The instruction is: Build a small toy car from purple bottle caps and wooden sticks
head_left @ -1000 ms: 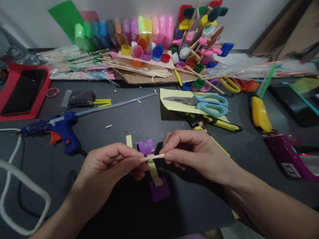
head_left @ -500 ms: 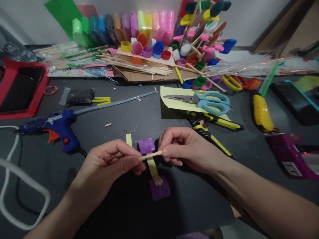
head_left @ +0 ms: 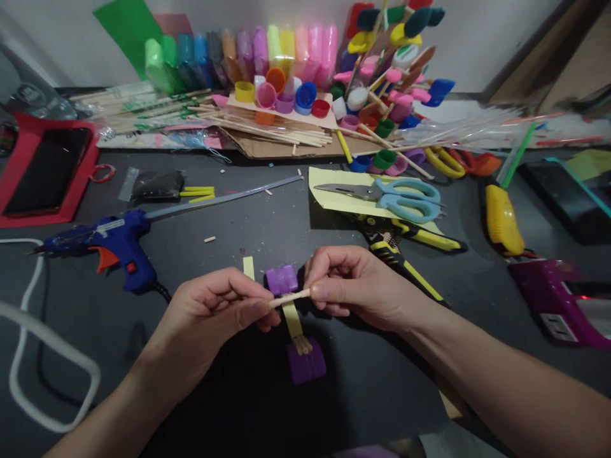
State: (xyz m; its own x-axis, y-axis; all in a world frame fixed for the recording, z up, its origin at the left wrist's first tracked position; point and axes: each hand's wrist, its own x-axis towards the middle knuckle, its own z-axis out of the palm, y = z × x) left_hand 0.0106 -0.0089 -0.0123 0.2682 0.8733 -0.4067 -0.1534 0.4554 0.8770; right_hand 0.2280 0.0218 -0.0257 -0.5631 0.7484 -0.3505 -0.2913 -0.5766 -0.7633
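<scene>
Between my two hands a short, thin wooden stick (head_left: 290,298) is held almost level, tilted slightly up to the right. My left hand (head_left: 224,308) pinches its left end with thumb and fingers. At the other end, my right hand (head_left: 346,283) grips it the same way. Below the stick, a pale yellow paper strip (head_left: 292,320) runs down to a dark purple piece (head_left: 306,361), where several short wooden bits lie side by side. A lighter purple piece (head_left: 281,280) sits just behind the stick. Near my left fingers lies another yellow strip (head_left: 249,267).
To the left lies a blue glue gun (head_left: 119,245) with a long glue stick in it. Light-blue scissors (head_left: 405,197) rest on yellow paper, above black-yellow pliers (head_left: 405,267). A yellow cutter (head_left: 502,216) is at right. Clay tubes (head_left: 260,51) and wooden sticks line the back.
The whole view has shifted slightly. My left fingers appear a touch closer to my right hand; both hands still hold the stick in nearly the same pose.
</scene>
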